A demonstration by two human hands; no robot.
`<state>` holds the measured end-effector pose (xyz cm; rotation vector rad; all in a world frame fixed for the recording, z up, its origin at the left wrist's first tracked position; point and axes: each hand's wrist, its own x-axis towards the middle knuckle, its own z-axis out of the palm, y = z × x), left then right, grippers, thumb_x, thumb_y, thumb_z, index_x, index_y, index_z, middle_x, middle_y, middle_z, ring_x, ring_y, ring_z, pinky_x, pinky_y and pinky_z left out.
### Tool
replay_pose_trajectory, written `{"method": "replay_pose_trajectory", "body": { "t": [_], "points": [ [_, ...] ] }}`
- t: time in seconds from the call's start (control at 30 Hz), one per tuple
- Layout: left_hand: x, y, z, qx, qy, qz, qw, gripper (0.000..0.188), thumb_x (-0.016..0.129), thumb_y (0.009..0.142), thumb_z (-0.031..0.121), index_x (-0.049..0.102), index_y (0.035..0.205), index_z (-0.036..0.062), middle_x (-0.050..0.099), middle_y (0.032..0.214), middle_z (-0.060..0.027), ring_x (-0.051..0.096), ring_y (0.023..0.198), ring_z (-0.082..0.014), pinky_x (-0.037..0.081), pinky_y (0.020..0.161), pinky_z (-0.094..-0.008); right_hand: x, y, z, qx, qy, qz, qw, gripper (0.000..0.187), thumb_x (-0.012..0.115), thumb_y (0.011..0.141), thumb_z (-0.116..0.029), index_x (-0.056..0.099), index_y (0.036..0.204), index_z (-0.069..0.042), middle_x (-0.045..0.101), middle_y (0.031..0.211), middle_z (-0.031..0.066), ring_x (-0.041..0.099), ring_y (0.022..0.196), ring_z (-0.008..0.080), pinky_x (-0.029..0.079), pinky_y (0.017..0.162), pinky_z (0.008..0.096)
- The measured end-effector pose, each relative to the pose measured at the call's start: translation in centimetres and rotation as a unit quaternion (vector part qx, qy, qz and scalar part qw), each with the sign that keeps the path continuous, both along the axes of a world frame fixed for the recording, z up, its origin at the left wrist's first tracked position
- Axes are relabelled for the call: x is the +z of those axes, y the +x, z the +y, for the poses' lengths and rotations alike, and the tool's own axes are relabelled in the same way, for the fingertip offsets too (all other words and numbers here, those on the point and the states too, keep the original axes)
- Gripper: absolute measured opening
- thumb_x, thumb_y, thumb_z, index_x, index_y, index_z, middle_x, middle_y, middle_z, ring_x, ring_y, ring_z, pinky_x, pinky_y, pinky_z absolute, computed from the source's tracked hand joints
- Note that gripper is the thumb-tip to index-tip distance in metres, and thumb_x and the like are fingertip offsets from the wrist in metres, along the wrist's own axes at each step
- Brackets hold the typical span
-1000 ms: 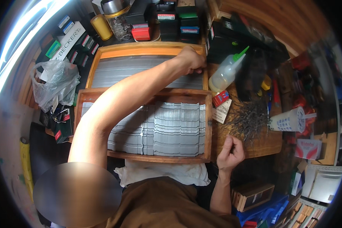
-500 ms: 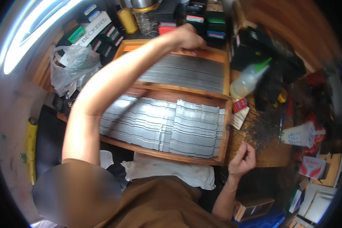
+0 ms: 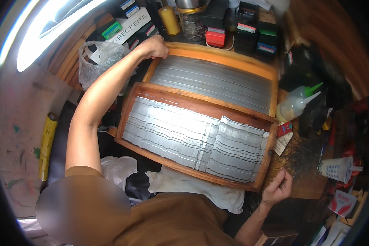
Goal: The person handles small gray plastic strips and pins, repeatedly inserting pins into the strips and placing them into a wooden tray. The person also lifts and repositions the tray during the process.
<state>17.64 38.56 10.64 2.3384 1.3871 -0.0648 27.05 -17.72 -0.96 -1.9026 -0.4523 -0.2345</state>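
My left hand (image 3: 153,48) is closed at the far left corner of the far wooden tray (image 3: 229,60), its fingers curled against the rim; the fingertips are hidden. Dark grey, thin metal pieces (image 3: 213,80) lie packed in that tray. Nearer to me, a second wooden tray (image 3: 184,172) overlaps its front edge and holds shiny, thin metal pieces (image 3: 168,127) in stepped rows. Right of the near tray, my right hand (image 3: 278,188) is held closed, thumb against the curled fingers, by the table edge. Whatever may be between those fingers is too small to make out.
Two squeeze bottles (image 3: 291,108) stand right of the trays, near scattered dark, thin bits (image 3: 295,158) on the wooden table. A lidded drink cup (image 3: 336,170) is farther right. Small boxes (image 3: 215,37) and a jar (image 3: 192,26) line the back. A plastic bag (image 3: 100,65) hangs at left.
My left hand has moved left along the far tray's rim, from its right half to the left corner. The view has shifted; my right hand stays closed beside the near tray.
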Motion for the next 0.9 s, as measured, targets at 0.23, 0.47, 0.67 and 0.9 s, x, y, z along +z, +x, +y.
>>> {"method": "replay_pose_trajectory", "body": {
  "t": [0.23,0.47,0.67,0.9],
  "points": [
    [-1.2,-1.1,1.0,0.004,0.021,0.009,1.0,0.021,0.077,0.066,0.01,0.07,0.08,-0.0038,0.062,0.066,-0.01,0.058,0.057,-0.0187,0.044,0.05,-0.0342,-0.5,0.3,-0.2,-0.005,-0.008,-0.016,1.0,0.017,0.06,0.1,-0.01,0.065,0.098,0.006,0.063,0.086,0.0052,0.055,0.074,0.0116,0.045,0.067,0.0249],
    [-2.3,-1.6,0.6,0.005,0.108,-0.001,0.994,0.024,0.078,0.064,0.014,0.073,0.083,-0.0014,0.072,0.08,-0.0154,0.071,0.079,-0.028,0.054,0.073,-0.036,-0.4,0.2,-0.1,-0.004,-0.006,-0.015,1.0,0.018,0.06,0.1,-0.01,0.065,0.097,0.006,0.063,0.084,0.0049,0.055,0.073,0.0118,0.045,0.067,0.025],
    [-2.3,-1.8,0.9,-0.033,0.102,0.086,0.991,0.036,0.069,0.078,0.015,0.071,0.111,0.0003,0.071,0.112,-0.0218,0.066,0.112,-0.0361,0.052,0.093,-0.0412,-0.3,0.2,-0.2,-0.005,-0.008,0.006,1.0,0.017,0.061,0.099,-0.009,0.065,0.098,0.008,0.066,0.087,0.0081,0.06,0.077,0.0147,0.049,0.071,0.0267],
    [-2.8,-2.7,0.7,-0.058,0.108,0.045,0.991,0.021,0.067,0.079,0.015,0.069,0.097,0.0029,0.072,0.105,-0.02,0.067,0.106,-0.0367,0.053,0.09,-0.0423,-0.1,0.1,-0.1,0.003,-0.006,-0.005,1.0,0.017,0.061,0.1,-0.008,0.065,0.098,0.008,0.066,0.089,0.0079,0.06,0.078,0.014,0.049,0.071,0.0261]
  ]
}}
